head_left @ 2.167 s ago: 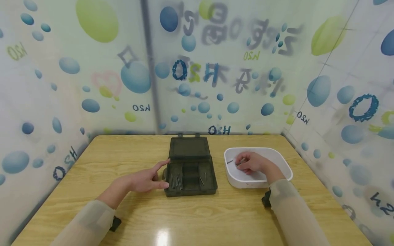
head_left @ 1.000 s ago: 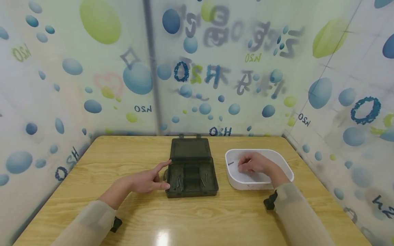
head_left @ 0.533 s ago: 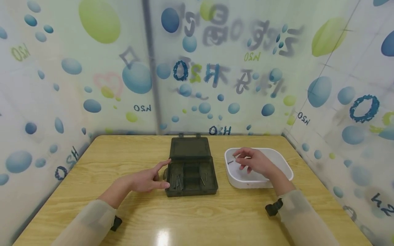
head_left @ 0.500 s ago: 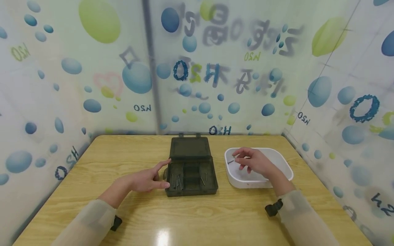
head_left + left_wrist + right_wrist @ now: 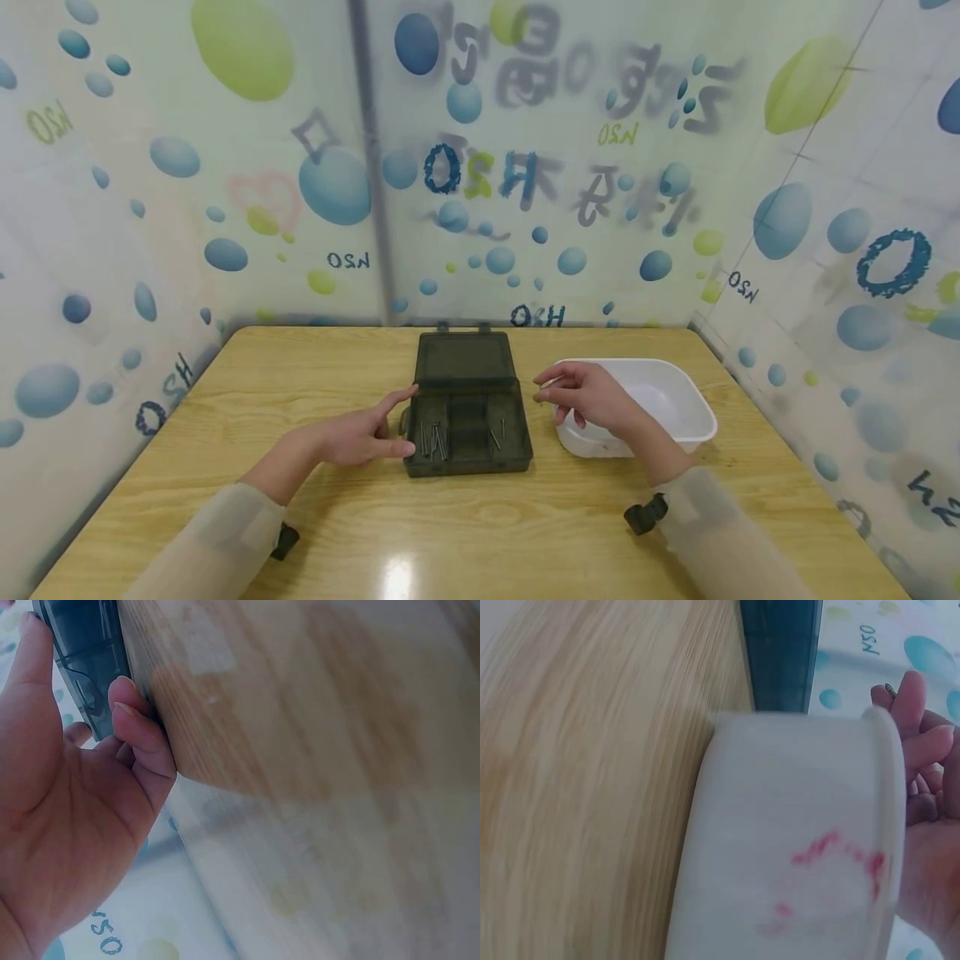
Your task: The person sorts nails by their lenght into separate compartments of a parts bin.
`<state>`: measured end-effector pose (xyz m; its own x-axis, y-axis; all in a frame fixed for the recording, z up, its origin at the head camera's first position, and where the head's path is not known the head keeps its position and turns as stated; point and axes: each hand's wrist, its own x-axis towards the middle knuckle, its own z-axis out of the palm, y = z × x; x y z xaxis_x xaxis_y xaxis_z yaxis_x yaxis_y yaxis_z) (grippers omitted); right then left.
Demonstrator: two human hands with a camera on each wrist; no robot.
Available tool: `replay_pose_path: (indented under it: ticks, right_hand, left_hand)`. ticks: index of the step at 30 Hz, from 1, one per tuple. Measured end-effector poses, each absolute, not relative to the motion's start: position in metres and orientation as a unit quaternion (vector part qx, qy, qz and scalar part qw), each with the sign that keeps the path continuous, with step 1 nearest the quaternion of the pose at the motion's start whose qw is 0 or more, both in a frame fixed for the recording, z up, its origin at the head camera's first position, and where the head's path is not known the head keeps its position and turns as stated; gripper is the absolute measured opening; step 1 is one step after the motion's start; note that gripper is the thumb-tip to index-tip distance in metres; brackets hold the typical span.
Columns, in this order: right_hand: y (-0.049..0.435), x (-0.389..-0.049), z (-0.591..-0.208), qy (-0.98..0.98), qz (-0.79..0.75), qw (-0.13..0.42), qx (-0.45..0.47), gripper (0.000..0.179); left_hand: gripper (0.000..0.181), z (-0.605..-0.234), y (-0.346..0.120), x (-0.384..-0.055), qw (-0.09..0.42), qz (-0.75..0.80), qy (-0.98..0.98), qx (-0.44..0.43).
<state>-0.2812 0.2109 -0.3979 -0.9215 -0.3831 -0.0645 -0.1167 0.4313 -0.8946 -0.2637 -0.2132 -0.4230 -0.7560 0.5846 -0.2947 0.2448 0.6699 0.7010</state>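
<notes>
A dark translucent plastic box (image 5: 468, 468) stands on the table with its lid (image 5: 465, 357) folded back. Several thin metal screws (image 5: 433, 443) lie in its left compartment, a couple more screws (image 5: 497, 435) in the right one. My left hand (image 5: 348, 439) rests against the box's left side, forefinger and thumb spread and touching its edge. Over the left rim of the white tray (image 5: 693, 433), my right hand (image 5: 596, 400) pinches a small screw, mostly hidden by the fingers; a threaded screw tip (image 5: 890, 691) pokes out in the right wrist view.
Both containers stand on a wood-grain table (image 5: 420, 533), the tray right of the box with a gap between. The tray's outer wall has red marks (image 5: 829, 844). A patterned curtain (image 5: 480, 208) encloses the table's back and sides.
My right hand has picked up a screw inside the tray, risen and moved left to the tray's left rim. My left hand and the box have stayed in place.
</notes>
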Motion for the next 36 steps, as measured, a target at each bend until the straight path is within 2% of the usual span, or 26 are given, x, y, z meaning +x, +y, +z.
replay_pose_path:
  ticks: [6,27,36]
  right_hand:
    - [0.197,-0.281,-0.397,0.834,-0.509,0.136,-0.163,0.037]
    - [0.171,-0.276,-0.394,0.85,-0.463,0.168,-0.188,0.031]
    - [0.183,-0.278,-0.387,0.859,-0.459,0.141,-0.179,0.026]
  left_hand:
    - [0.103,-0.423,-0.213,-0.264,0.259,0.333,0.875,0.236]
    - [0.103,-0.422,-0.213,-0.264,0.261,0.332,0.876,0.235]
    - [0.103,-0.422,-0.213,-0.263,0.259,0.331,0.876,0.235]
